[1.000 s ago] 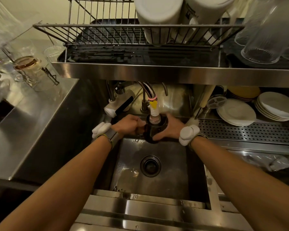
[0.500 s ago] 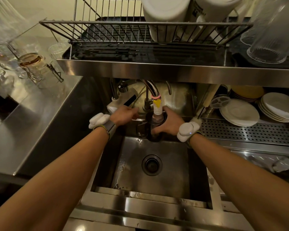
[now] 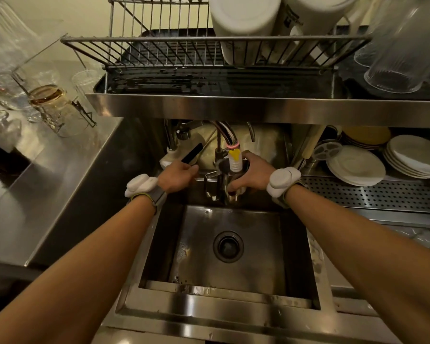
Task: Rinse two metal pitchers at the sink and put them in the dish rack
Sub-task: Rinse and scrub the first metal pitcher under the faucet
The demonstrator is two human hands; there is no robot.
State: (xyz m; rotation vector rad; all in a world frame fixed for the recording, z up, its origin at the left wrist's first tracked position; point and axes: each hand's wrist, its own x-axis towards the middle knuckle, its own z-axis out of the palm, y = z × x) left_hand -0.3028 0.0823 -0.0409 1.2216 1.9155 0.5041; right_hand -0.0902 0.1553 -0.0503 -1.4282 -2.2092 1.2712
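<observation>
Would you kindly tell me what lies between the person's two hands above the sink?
In the head view, the metal pitcher, held by the right hand under the faucet nozzle.

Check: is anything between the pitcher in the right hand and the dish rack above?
Yes. The faucet nozzle dips into the mouth of the pitcher, and the steel shelf edge juts out above it. The right hand would likely lower it and bring it forward. In the dish rack, white containers fill the right side.

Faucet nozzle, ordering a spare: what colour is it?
White ribbed nozzle with a yellow collar, seen in head view.
</observation>
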